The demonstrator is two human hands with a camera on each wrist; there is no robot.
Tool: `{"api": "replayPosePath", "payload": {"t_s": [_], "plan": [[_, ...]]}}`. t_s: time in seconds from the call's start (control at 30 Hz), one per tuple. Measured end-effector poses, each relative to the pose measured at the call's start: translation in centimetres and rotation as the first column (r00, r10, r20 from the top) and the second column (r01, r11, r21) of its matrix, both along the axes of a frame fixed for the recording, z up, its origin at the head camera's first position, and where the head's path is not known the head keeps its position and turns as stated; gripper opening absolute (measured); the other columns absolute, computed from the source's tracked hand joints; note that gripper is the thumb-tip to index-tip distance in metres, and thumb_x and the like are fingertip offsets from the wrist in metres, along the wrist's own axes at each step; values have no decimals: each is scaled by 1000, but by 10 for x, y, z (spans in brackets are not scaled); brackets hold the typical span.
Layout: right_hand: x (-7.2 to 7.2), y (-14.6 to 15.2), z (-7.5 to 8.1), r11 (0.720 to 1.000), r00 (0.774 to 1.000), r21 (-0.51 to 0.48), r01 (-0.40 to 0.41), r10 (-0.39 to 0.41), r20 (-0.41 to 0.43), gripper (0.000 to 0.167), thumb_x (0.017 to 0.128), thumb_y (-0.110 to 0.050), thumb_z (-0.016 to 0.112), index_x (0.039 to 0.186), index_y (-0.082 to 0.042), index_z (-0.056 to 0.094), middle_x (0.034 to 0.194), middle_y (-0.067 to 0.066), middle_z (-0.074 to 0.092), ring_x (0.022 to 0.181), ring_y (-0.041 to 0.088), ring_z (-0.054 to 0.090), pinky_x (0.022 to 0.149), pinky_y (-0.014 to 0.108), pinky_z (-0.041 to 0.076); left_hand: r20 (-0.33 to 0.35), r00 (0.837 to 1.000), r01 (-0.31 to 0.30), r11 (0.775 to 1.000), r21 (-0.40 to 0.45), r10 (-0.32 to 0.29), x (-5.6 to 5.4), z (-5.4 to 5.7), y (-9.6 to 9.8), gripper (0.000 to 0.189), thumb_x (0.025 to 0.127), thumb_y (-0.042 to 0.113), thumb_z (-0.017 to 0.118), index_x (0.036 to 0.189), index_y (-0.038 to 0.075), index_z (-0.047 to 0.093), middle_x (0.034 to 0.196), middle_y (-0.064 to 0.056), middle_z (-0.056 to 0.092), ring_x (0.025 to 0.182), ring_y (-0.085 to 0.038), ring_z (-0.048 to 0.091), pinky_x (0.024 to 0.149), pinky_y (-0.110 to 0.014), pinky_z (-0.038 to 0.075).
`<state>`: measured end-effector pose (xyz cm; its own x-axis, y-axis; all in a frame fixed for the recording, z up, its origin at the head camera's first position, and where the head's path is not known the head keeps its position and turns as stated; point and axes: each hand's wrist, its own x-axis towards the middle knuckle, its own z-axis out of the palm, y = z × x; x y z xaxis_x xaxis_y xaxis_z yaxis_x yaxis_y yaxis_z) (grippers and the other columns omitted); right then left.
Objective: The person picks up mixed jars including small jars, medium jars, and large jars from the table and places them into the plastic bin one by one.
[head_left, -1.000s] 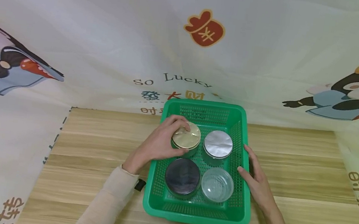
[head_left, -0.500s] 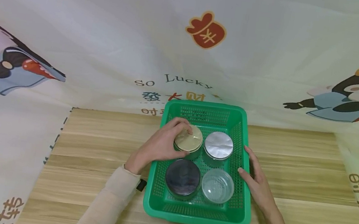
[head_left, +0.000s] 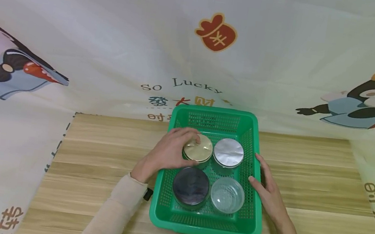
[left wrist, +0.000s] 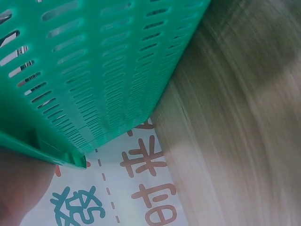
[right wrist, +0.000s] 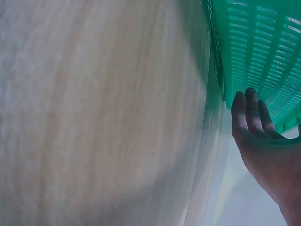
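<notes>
In the head view my left hand (head_left: 170, 150) holds a round jar with a gold lid (head_left: 198, 147), thumb on its near side and fingers over the far left of the lid. The jar is in the back left of a green plastic basket (head_left: 204, 230). Beside it stands a jar with a silver lid (head_left: 228, 152). Nearer me are a dark-lidded jar (head_left: 191, 186) and a clear round container (head_left: 227, 195). My right hand (head_left: 270, 192) grips the basket's right rim, thumb over the edge; in the right wrist view its fingers (right wrist: 254, 113) lie along the outer wall.
The basket sits on a wood-grain table (head_left: 312, 178). A white printed cloth (head_left: 129, 45) rises behind the table and along both sides. Slotted basket wall (left wrist: 108, 61) fills much of the left wrist view.
My left hand and the gold-lidded jar have shifted slightly right and toward me, closer to the silver-lidded jar. My right hand stays on the rim.
</notes>
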<state>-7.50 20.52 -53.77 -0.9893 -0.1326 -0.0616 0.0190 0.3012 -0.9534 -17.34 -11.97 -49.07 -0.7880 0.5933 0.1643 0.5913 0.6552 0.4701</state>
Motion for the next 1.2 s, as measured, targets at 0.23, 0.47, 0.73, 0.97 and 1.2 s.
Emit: {"api": "replayPosePath", "payload": {"t_s": [0.23, 0.47, 0.73, 0.97, 1.2], "plan": [[0, 0, 0, 1000, 1000, -7, -2, 2, -16, 62, 103, -22, 53, 157, -36, 25, 160, 4, 28, 139, 28, 34, 100, 16, 32, -43, 999, 3, 999, -44, -5, -1, -2, 0, 51, 68, 42, 89, 105, 20, 61, 137, -1, 58, 130, -19, 50, 118, -42, 22], [0, 0, -1, 1000, 1000, -2, 2, -2, -14, 63, 103, -22, 53, 157, -36, 24, 159, 6, 29, 138, 29, 34, 101, 19, 33, -75, 997, 10, 999, -51, -14, -1, -4, 0, 50, 69, 42, 89, 104, 20, 62, 138, -3, 59, 131, -19, 50, 120, -48, 14], [0, -1, -1, 1000, 1000, -9, 1, -1, -11, 62, 104, -22, 53, 157, -37, 24, 158, 6, 31, 136, 27, 37, 99, 18, 35, -97, 995, 17, 998, -63, -23, 0, -4, 0, 49, 68, 43, 89, 105, 20, 64, 138, -2, 59, 131, -19, 51, 120, -51, 12], [-1, -1, -1, 1000, 1000, -1, 0, 0, -19, 63, 103, -22, 53, 157, -37, 25, 160, 5, 27, 139, 28, 34, 107, 38, 33, -74, 997, 14, 994, -112, -23, -1, -3, 1, 49, 69, 44, 88, 104, 21, 63, 138, -1, 59, 131, -18, 50, 118, -47, 19], [-1, -1, -1, 1000, 1000, -7, 3, -3, -22, 63, 103, -21, 54, 157, -37, 25, 162, 5, 23, 141, 30, 30, 108, 58, 27, -67, 997, 20, 993, -115, -28, -1, -2, 1, 48, 68, 43, 90, 103, 22, 64, 138, -1, 58, 130, -17, 49, 117, -47, 23]]}}
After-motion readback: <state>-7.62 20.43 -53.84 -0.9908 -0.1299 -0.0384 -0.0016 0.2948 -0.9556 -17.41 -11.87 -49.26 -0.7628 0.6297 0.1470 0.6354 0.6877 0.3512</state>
